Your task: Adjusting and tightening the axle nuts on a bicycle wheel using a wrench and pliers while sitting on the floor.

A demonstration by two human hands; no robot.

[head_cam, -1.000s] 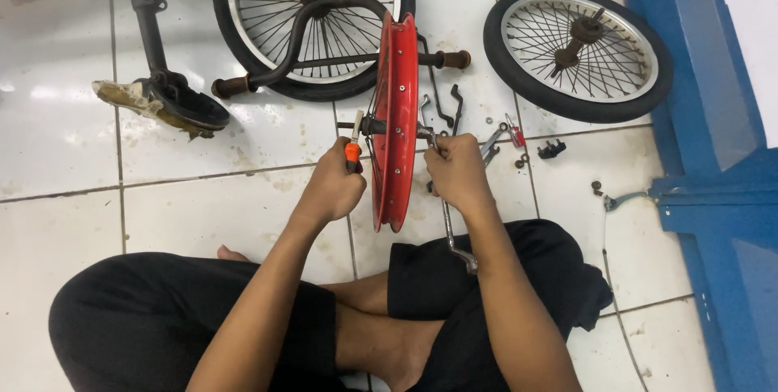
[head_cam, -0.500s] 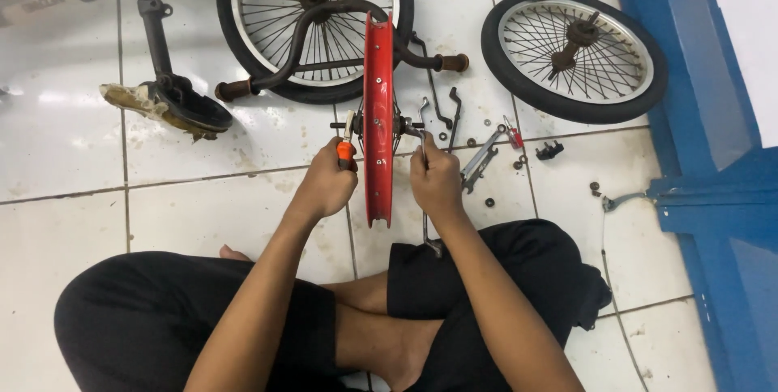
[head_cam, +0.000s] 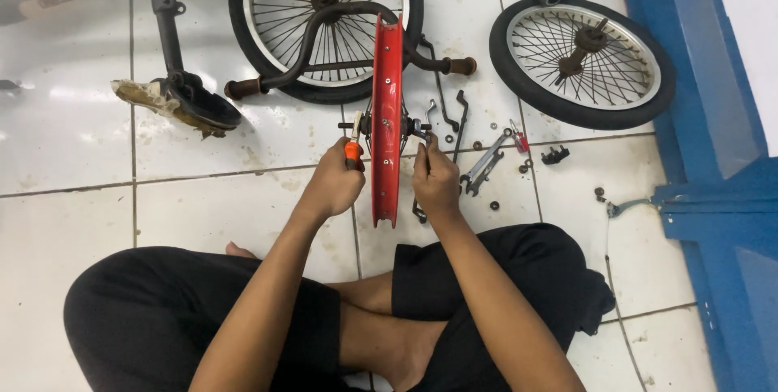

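A red bicycle wheel rim (head_cam: 386, 116) stands upright, edge-on to me, on the white tile floor in front of my crossed legs. My left hand (head_cam: 334, 185) is at the left end of its axle, gripping an orange-handled tool (head_cam: 352, 151). My right hand (head_cam: 435, 181) is at the right end of the axle, closed on a small metal wrench (head_cam: 419, 129) at the hub. The hub itself is mostly hidden by the rim and my fingers.
An upturned small bicycle (head_cam: 316, 27) with a torn saddle (head_cam: 174, 100) lies beyond the rim. A loose tyred wheel (head_cam: 582, 64) lies at right. Wrenches (head_cam: 484, 167), nuts and small parts are scattered on the tiles. A blue frame (head_cam: 705, 173) runs along the right.
The red rim has turned from a slight tilt to straight upright. Both hands have shifted closer in to the axle ends and stayed on their tools.
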